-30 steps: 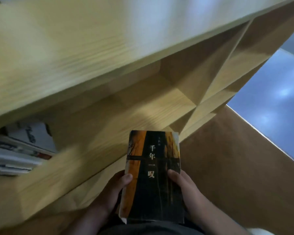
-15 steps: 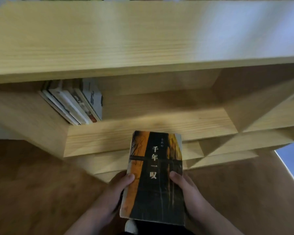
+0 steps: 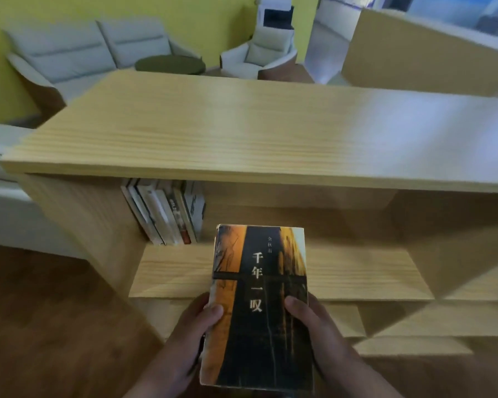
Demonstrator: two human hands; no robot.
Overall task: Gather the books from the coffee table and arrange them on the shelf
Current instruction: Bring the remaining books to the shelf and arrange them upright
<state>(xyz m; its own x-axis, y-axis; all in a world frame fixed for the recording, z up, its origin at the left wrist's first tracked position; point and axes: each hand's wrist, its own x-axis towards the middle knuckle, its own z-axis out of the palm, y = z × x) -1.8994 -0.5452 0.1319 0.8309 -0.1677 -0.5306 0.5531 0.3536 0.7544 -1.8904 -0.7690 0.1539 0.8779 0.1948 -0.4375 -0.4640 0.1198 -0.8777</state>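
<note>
A thick black-and-orange book [image 3: 259,305] with white characters on its cover lies face up in both my hands. My left hand [image 3: 190,340] grips its left edge, thumb on the cover. My right hand [image 3: 319,337] grips its right edge the same way. The book is held in front of a light wooden shelf [image 3: 242,133], level with the top compartment's board [image 3: 357,274]. Several books [image 3: 167,214] stand leaning at the left end of that compartment, apart from the held book.
The rest of the top compartment to the right of the standing books is bare. Lower boards [image 3: 408,326] show beneath. Behind the shelf are a grey sofa [image 3: 78,50], a round dark green coffee table [image 3: 170,64] and a white armchair [image 3: 259,56]. The floor [image 3: 55,326] is brown wood.
The view has swung up and left, bringing the shelf top and the room behind into sight. The standing books now appear nearer the held book. Both hands keep the same grip.
</note>
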